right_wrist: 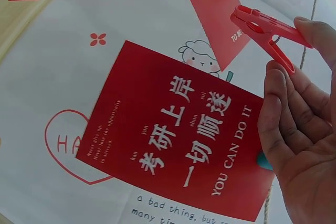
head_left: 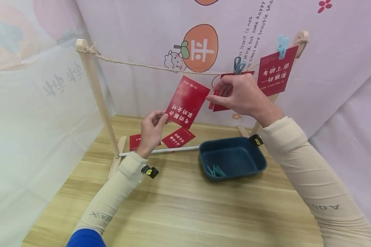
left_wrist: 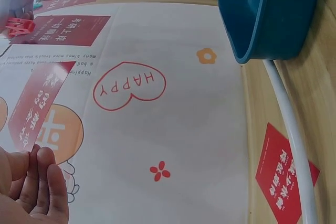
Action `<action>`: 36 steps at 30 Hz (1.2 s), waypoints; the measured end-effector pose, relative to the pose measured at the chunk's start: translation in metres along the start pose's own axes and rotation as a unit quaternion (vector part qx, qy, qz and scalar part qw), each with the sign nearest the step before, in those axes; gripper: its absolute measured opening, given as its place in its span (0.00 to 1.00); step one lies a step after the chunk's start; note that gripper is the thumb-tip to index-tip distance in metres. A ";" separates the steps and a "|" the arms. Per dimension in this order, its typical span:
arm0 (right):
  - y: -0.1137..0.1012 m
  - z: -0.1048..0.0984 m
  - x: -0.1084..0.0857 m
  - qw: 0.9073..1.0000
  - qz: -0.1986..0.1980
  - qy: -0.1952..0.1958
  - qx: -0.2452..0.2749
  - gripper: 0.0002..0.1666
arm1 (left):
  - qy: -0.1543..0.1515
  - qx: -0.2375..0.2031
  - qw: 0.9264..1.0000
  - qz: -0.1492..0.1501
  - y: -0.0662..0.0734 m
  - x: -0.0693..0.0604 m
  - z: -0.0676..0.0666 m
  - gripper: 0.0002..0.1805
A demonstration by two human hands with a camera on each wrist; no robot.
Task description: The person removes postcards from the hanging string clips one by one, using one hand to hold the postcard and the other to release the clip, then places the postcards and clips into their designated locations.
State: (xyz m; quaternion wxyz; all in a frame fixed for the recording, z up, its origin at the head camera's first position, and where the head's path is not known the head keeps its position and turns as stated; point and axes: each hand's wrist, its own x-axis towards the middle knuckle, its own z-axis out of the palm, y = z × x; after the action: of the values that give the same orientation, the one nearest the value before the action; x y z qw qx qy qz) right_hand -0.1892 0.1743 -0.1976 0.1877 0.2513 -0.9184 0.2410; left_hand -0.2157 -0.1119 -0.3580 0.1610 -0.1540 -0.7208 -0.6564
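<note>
My left hand [head_left: 152,131] pinches a red card [head_left: 188,102] by its lower left corner, holding it tilted just below the rope [head_left: 148,67]. In my right hand [head_left: 242,96] a red clothespin [right_wrist: 268,30] is gripped between thumb and fingers, to the right of that card and apart from it. Behind the right hand a red card [right_wrist: 173,129] hangs on the rope under a grey-blue clothespin [head_left: 239,65]. Farther right, another red card [head_left: 276,73] hangs from a light blue clothespin [head_left: 282,46].
A wooden post [head_left: 96,92] holds the rope's left end. On the table [head_left: 185,206] two red cards [head_left: 178,137] lie near a white rod [head_left: 176,149]. A dark blue basin [head_left: 235,157] with several teal clothespins [head_left: 216,171] stands at the right. A printed cloth [head_left: 136,34] hangs behind.
</note>
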 end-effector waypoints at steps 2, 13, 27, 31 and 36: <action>0.002 0.002 -0.001 1.000 0.003 -0.002 0.000 0.20 | 0.001 -0.001 1.000 -0.002 -0.001 0.000 -0.001 0.16; 0.011 0.010 -0.007 1.000 0.015 -0.019 0.009 0.19 | 0.002 0.012 1.000 -0.020 -0.001 -0.003 -0.007 0.17; 0.023 0.025 -0.019 0.997 0.047 -0.063 0.004 0.19 | -0.001 0.005 1.000 -0.027 -0.008 -0.007 -0.012 0.16; 0.026 0.028 -0.023 0.996 0.056 -0.076 0.003 0.21 | 0.000 0.013 0.999 -0.031 -0.011 -0.008 -0.015 0.16; 0.030 0.034 -0.030 0.993 0.069 -0.094 0.007 0.21 | 0.004 0.023 0.999 -0.032 -0.012 -0.009 -0.018 0.17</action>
State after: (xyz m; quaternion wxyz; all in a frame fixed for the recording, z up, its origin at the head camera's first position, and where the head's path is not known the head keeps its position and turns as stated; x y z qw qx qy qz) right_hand -0.1891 0.1901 -0.2503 0.0819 0.2097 -0.9455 0.2352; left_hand -0.2122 -0.1315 -0.3715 0.1458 -0.1245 -0.7399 -0.6448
